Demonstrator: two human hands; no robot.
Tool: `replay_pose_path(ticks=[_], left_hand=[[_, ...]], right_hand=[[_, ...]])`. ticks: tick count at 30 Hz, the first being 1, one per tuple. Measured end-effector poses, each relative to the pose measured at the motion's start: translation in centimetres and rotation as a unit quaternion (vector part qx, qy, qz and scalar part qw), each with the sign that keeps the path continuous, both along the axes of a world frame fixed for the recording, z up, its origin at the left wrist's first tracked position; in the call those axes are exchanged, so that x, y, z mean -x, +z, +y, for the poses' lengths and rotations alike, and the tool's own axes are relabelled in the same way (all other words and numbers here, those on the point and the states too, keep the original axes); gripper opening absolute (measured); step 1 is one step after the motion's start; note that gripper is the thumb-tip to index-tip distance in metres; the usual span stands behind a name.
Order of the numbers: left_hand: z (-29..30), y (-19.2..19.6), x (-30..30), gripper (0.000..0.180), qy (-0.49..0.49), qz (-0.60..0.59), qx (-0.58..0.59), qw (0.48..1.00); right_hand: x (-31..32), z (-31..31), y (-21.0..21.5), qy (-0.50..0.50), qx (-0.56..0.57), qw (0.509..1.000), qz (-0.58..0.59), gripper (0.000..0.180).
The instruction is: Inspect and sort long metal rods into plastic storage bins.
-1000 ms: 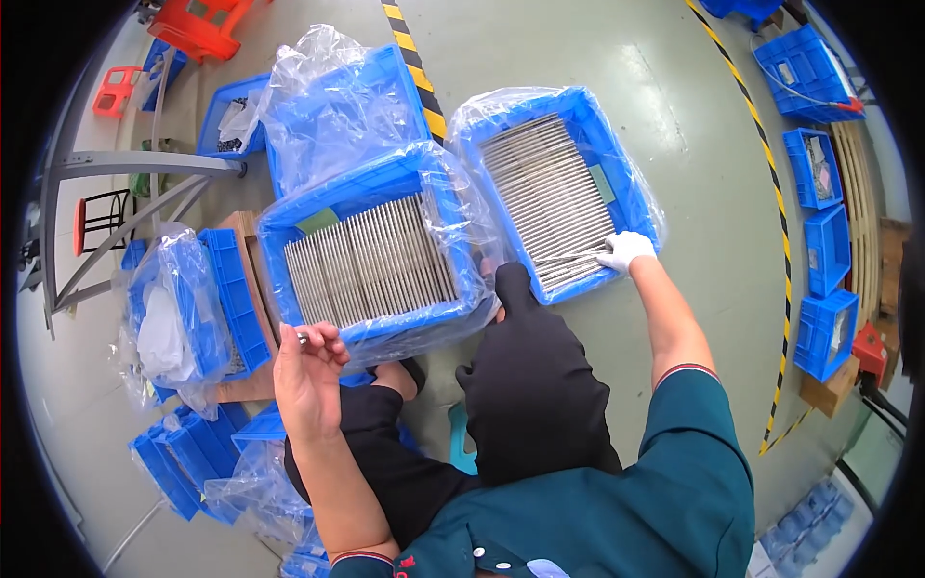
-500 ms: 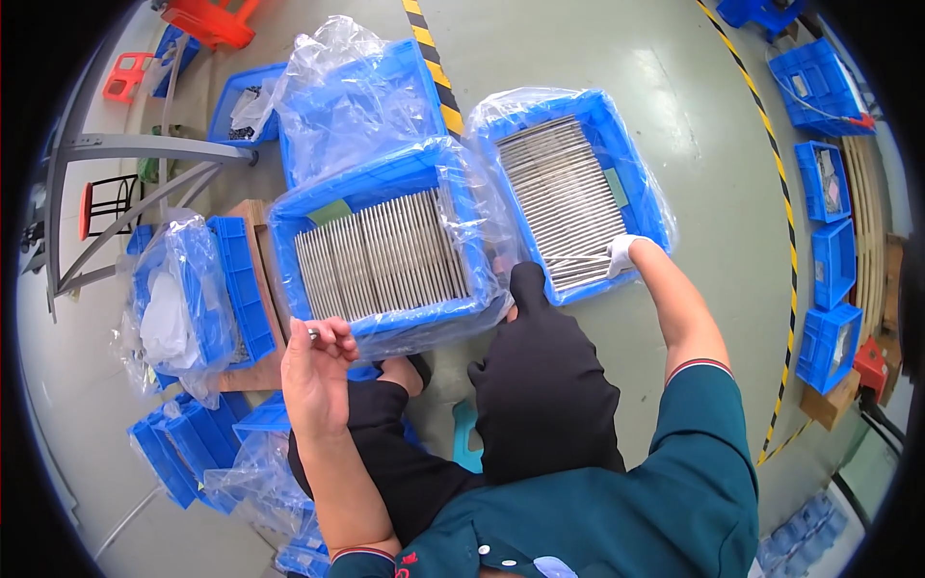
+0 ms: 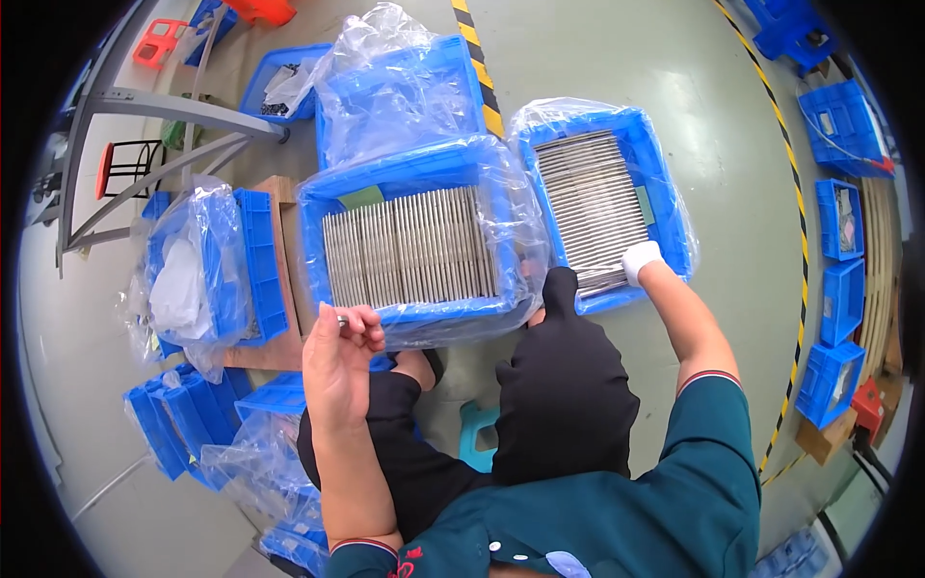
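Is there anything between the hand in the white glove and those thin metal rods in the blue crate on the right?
Nothing visible. The gloved right hand already rests on the metal rods at the near end of the blue crate, whose clear plastic liner is folded back over the rim.

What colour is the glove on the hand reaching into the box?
White. The glove on the right hand shows best in the head view.

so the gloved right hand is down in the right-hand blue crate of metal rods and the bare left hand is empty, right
Not quite. The head view shows the bare left hand is not empty: its fingers pinch a small metal piece near the front crate. The rest holds: the white-gloved right hand is down in the right-hand blue crate of metal rods.
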State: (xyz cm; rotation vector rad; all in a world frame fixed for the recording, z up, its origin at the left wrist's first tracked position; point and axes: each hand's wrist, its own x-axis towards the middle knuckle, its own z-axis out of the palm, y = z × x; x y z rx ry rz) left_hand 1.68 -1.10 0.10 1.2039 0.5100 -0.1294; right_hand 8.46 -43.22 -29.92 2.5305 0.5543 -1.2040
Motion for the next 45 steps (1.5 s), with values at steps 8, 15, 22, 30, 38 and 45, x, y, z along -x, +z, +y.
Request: replay_pose_path(ticks=[8,15,22,30,38,45], left_hand=[[0.1,0.0,0.2,0.037,0.011,0.002,0.019,1.0],[2.2,1.1,1.2,0.036,0.045,-0.038,0.043,0.997],[2.5,0.7,0.4,0.036,0.049,-0.061,0.107,0.991],[5.2,0.4,-0.1,0.034,0.116,-0.138,0.255,0.95],[7.2,0.8,0.2,0.035,0.153,-0.211,0.347,0.901],[6.8,0.4,-0.5,0.035,0.164,-0.204,0.295,0.919]], right_hand=[[2.8,1.2,2.3,-0.063,-0.077,0.988,-0.121,0.019],[3.2,1.1,11.0,-0.122,-0.066,0.988,-0.066,0.044],[0.0,5.1,19.8,-0.369,-0.418,0.813,-0.166,0.038],[1.6,23.0,35.0,-0.366,-0.589,0.718,0.059,0.017],[4.5,30.0,35.7,-0.357,-0.603,0.709,0.084,0.019],[4.8,30.8,34.4,-0.359,-0.609,0.704,0.066,0.018]])
